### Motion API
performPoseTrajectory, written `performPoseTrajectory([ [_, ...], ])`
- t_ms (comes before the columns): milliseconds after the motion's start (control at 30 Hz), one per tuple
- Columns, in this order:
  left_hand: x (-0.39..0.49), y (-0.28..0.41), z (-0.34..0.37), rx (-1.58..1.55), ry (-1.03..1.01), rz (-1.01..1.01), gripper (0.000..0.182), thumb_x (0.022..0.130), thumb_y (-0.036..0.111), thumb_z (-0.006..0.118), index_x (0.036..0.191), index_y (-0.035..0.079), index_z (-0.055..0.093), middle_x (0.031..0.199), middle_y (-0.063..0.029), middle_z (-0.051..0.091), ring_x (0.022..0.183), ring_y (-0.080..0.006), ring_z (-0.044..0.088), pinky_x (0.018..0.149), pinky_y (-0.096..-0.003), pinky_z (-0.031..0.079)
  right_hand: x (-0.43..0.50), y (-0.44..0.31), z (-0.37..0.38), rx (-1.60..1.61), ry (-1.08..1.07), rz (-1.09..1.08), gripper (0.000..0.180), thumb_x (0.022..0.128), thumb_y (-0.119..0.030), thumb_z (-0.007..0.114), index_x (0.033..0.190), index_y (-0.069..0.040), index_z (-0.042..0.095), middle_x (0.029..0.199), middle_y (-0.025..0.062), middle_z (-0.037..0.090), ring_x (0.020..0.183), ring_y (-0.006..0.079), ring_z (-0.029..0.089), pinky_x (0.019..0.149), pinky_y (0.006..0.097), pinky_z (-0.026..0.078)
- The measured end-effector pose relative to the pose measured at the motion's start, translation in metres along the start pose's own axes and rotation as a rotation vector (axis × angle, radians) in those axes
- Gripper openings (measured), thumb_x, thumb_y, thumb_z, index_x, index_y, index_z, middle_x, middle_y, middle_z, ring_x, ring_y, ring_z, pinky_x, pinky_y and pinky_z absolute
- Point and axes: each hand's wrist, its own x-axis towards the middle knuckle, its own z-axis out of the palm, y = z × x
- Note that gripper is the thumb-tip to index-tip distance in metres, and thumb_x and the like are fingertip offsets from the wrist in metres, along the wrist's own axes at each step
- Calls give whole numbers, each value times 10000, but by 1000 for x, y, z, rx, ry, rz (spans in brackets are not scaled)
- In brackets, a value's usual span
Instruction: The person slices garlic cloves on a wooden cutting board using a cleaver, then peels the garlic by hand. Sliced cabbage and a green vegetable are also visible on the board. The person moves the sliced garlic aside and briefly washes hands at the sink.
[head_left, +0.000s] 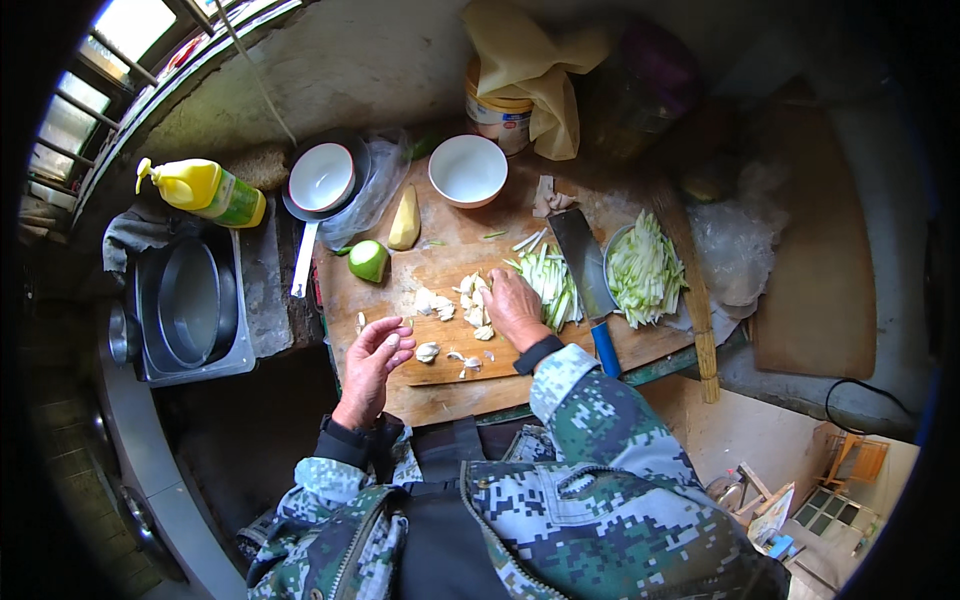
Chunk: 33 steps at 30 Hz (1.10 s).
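My right hand (516, 306) reaches into a loose pile of garlic cloves (471, 294) on the wooden cutting board (420, 271). Its fingertips are partly hidden, so I cannot see whether they pinch a clove. Over the board's left edge, my left hand (375, 366) is raised with fingers apart and nothing visible in it. Close to it lie a garlic piece (427, 352) and papery skins (471, 363). A second group of cloves (435, 304) sits between both hands. Right of my right hand are pale green vegetable strips (551, 283) and a cleaver (582, 262) with a blue handle.
Strips heap over a bowl (643, 270) on the right, beside a straw brush (701, 330). At the back are a white bowl (468, 171), a peeled tuber (405, 219) and a cut green vegetable (367, 261). A pan handle (304, 259), pump bottle (202, 193) and basin (191, 304) stand left.
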Motion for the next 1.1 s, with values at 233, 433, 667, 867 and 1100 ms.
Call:
performPoseTrajectory([
  [233,-16,22,-22,-100,-67,-173,226,925,56,534,1143,-2,545,1006,-104,629,868,-153,639,772,-275,552,-13,-35,18,1,-41,66,196,790,-136,629,965,-81,558,936,152,577,916,357,579,770,464,477],
  [433,9,13,-20,-92,-148,-255,313,920,76,574,1215,9,494,1028,-105,605,900,-152,626,787,-271,549,-35,-79,9,883,-139,303,139,821,-126,713,882,-38,624,750,24,663,635,63,590,539,220,473],
  [667,17,10,-26,-273,-187,-219,165,908,76,592,1070,54,573,948,-78,627,853,-140,636,723,-269,571,-57,-122,-13,1038,-99,194,77,848,-26,642,904,24,661,817,56,656,692,109,633,601,217,520],
  [867,10,15,-33,-363,-292,-259,153,901,115,603,1034,49,568,930,-54,621,812,-132,632,693,-252,565,-63,-128,-19,930,-135,157,125,868,-34,623,982,12,643,849,48,662,730,100,628,664,218,519],
  [1100,6,12,-29,-314,-349,-242,128,906,172,616,982,72,597,916,-14,623,814,-96,615,689,-234,545,-63,-133,-30,960,-124,189,97,854,-61,647,932,-2,647,806,25,645,684,87,613,593,220,507],
])
